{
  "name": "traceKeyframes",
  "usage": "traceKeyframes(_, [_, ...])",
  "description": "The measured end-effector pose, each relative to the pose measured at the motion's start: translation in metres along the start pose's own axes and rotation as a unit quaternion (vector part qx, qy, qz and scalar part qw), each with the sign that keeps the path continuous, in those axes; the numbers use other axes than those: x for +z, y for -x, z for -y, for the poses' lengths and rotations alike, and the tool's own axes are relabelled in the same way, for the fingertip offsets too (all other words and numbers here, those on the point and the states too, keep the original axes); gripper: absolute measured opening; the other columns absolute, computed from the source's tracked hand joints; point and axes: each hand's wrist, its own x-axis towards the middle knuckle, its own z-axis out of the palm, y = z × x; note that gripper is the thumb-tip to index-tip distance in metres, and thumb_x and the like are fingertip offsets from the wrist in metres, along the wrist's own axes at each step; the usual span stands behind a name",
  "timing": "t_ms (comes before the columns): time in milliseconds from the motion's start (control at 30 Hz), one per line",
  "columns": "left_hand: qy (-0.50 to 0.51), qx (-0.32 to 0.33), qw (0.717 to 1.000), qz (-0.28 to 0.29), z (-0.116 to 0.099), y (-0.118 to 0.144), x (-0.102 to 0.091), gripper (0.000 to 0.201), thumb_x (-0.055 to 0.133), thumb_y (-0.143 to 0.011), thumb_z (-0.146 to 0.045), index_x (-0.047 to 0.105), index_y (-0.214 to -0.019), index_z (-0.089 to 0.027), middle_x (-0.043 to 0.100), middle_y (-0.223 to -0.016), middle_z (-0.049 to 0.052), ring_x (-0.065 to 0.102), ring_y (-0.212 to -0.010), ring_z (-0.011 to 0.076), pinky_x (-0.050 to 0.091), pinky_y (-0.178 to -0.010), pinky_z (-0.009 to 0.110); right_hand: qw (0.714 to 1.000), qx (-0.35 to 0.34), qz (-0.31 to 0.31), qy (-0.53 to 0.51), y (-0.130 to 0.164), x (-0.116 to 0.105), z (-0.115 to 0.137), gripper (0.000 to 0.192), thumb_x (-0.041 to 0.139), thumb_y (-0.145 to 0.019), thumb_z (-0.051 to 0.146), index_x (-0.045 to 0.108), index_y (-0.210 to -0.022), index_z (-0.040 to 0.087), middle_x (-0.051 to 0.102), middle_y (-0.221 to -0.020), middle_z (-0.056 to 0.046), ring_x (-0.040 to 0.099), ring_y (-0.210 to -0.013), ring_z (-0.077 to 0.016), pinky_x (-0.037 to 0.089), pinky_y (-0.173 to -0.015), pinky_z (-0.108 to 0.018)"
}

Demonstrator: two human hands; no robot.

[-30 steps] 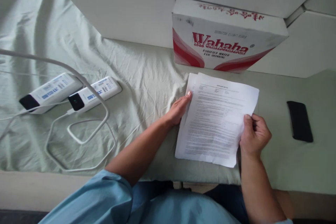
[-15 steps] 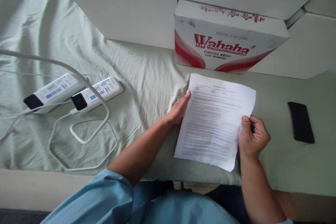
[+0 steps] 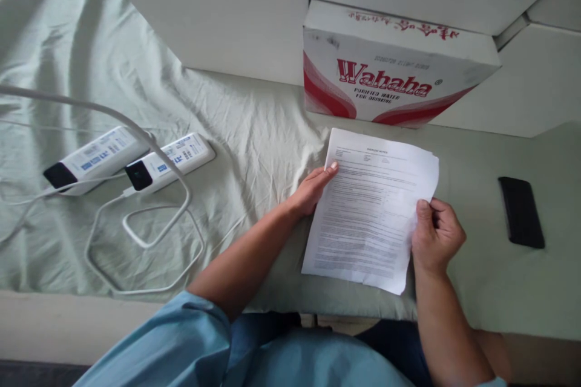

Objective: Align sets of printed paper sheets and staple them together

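Between my hands is a white printed sheet of paper (image 3: 363,224), covered in small lines of text with a short heading at its top. My left hand (image 3: 313,189) grips the left edge, its thumb on top of the page and its other fingers hidden underneath. On the opposite edge, my right hand (image 3: 436,233) pinches the paper between thumb and curled fingers. The page bends slightly near its right side. Whether more than one sheet is held I cannot tell for sure.
A Wahaha water carton (image 3: 385,72) stands behind the paper against white panels (image 3: 218,18). To the right lies a black phone (image 3: 521,211). Two white power banks (image 3: 97,160) with a looping white cable (image 3: 113,283) rest on the wrinkled green cloth (image 3: 254,127) at left.
My left thumb has slid a little further inward over the page. The paper's right edge and my right hand have shifted slightly left.
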Motion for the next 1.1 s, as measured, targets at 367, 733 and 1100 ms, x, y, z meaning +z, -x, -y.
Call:
traceKeyframes(367, [0.014,0.007,0.999,-0.034,0.001,-0.001,0.000,0.068,0.094,-0.073,-0.076,0.082,-0.097,-0.013,0.087,-0.100,0.014,0.084,-0.094,0.0325,0.068,-0.083,0.041,0.999,0.020,0.025,-0.017,-0.004,0.005,-0.004,0.049,0.078,-0.094,0.067,0.077,-0.096,0.018,0.072,-0.077,-0.002,0.064,-0.069,-0.0169,0.052,-0.070,-0.033])
traceKeyframes(733, [0.009,-0.029,1.000,0.005,-0.006,0.008,0.003,0.054,0.095,-0.077,-0.067,0.080,-0.084,-0.016,0.079,-0.075,0.008,0.075,-0.067,0.0223,0.062,-0.066,0.035,0.934,0.145,0.176,-0.275,-0.019,0.003,-0.004,0.050,0.080,-0.093,0.068,0.078,-0.120,0.025,0.084,-0.118,-0.012,0.079,-0.115,-0.0310,0.065,-0.099,-0.047])
traceKeyframes(1100, [-0.055,0.027,0.996,-0.068,-0.012,0.004,0.002,0.058,0.090,-0.079,-0.072,0.078,-0.091,-0.017,0.077,-0.078,0.007,0.073,-0.067,0.0210,0.054,-0.057,0.030,0.937,0.203,0.198,-0.204,-0.001,-0.001,-0.003,0.040,0.081,-0.096,0.063,0.083,-0.096,0.023,0.084,-0.089,-0.005,0.077,-0.077,-0.0229,0.062,-0.072,-0.036])
